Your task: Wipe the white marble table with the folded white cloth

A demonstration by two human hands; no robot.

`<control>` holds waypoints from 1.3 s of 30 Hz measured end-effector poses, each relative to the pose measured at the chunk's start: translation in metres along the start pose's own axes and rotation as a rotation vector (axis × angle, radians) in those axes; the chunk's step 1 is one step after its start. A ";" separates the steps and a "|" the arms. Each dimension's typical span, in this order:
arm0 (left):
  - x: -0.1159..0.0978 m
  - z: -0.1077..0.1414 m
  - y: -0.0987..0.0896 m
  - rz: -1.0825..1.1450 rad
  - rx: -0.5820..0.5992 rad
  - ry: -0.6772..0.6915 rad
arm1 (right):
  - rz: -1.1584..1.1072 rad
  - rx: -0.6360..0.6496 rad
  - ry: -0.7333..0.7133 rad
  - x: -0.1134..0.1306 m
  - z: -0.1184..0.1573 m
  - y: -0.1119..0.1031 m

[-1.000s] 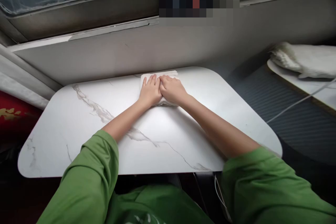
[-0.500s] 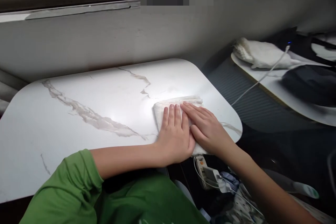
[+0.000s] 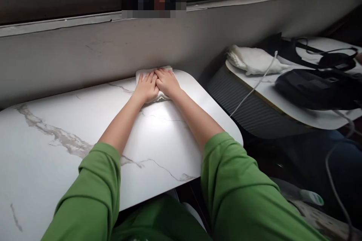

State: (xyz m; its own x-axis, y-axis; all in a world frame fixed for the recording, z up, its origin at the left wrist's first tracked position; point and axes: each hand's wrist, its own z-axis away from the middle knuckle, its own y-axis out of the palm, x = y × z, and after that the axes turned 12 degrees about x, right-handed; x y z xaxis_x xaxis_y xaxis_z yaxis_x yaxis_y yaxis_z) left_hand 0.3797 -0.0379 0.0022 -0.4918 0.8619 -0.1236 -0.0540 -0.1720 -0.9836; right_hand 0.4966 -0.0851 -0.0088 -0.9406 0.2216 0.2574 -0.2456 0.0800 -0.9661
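A folded white cloth lies at the far edge of the white marble table, close to the grey wall. My left hand and my right hand rest flat on the cloth, side by side, fingers together and pointing away from me. Both arms are stretched out over the table, in green sleeves. Most of the cloth is hidden under my hands.
The grey wall runs along the table's far edge. To the right stands a second white table with a white cloth, a black bag and a white cable. A dark gap separates the two tables.
Both hands pushed the cloth from the table's near right edge away to the far edge by the wall. My arms are now stretched out.
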 end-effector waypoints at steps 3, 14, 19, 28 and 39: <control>-0.002 -0.001 0.001 0.004 -0.034 -0.030 | -0.002 -0.008 -0.032 -0.003 -0.004 -0.001; -0.048 0.036 0.011 0.002 -0.015 -0.030 | -0.002 0.113 -0.064 -0.013 0.060 -0.009; -0.117 0.075 0.024 0.011 0.030 0.174 | -0.008 0.184 -0.034 -0.048 0.163 -0.017; -0.185 0.101 0.037 -0.038 0.024 0.448 | 0.071 0.044 0.154 -0.090 0.277 -0.004; -0.111 -0.001 0.018 0.123 0.019 0.120 | -0.005 0.060 0.005 -0.097 0.097 -0.017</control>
State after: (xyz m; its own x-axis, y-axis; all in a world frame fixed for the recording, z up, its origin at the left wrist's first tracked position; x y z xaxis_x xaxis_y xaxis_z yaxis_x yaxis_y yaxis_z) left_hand 0.4340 -0.1362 -0.0018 -0.3887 0.8843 -0.2589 -0.0169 -0.2877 -0.9576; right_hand 0.5694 -0.2024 -0.0189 -0.9380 0.2264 0.2623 -0.2642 0.0225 -0.9642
